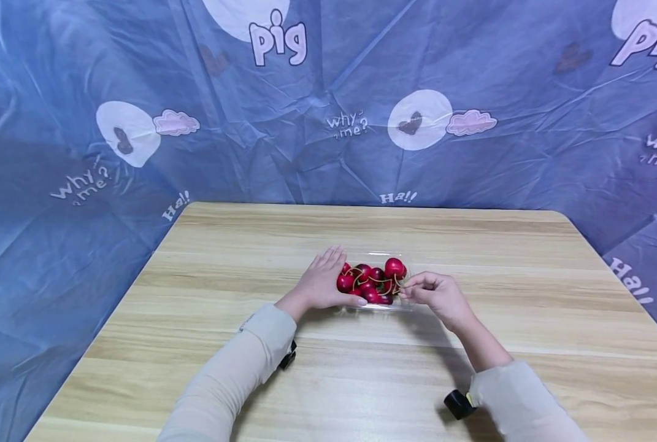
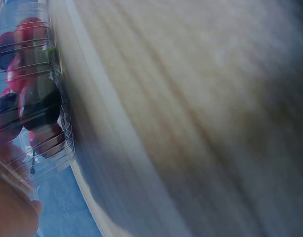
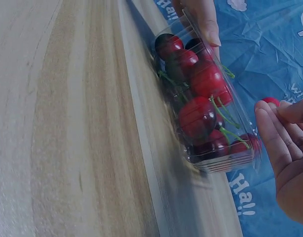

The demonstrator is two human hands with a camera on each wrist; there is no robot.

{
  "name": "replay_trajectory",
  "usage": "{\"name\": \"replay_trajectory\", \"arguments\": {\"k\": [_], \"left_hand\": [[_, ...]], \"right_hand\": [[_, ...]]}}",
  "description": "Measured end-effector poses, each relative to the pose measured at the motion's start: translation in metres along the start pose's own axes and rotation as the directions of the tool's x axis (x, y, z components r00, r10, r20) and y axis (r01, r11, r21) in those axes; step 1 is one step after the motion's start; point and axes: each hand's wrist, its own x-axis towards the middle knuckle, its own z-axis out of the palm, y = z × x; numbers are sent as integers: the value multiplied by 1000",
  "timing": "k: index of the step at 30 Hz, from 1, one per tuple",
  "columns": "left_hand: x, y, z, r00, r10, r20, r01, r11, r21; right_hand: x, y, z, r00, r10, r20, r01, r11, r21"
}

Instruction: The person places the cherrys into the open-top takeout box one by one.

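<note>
A clear plastic box holds several dark red cherries with green stems. My left hand spans the left end of the box, its thumb along the near rim and its fingers toward the far side. At the right end, my right hand pinches a thin cherry stem between thumb and index finger. One bright red cherry sits higher than the others beside these fingertips. In the right wrist view, a bit of red cherry shows behind the right hand's fingertips.
The box stands on a light wood-grain table. A blue printed cloth hangs behind the table and down both sides. Black wrist cameras are strapped at both sleeves, the right one close over the tabletop.
</note>
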Motion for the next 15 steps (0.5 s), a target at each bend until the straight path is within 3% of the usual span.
{"name": "replay_trajectory", "arguments": {"k": [15], "left_hand": [[0,3,-2,1000,-6,9,6,1000,1]], "right_hand": [[11,-3,6,993,117,33,-111,984,-136]]}}
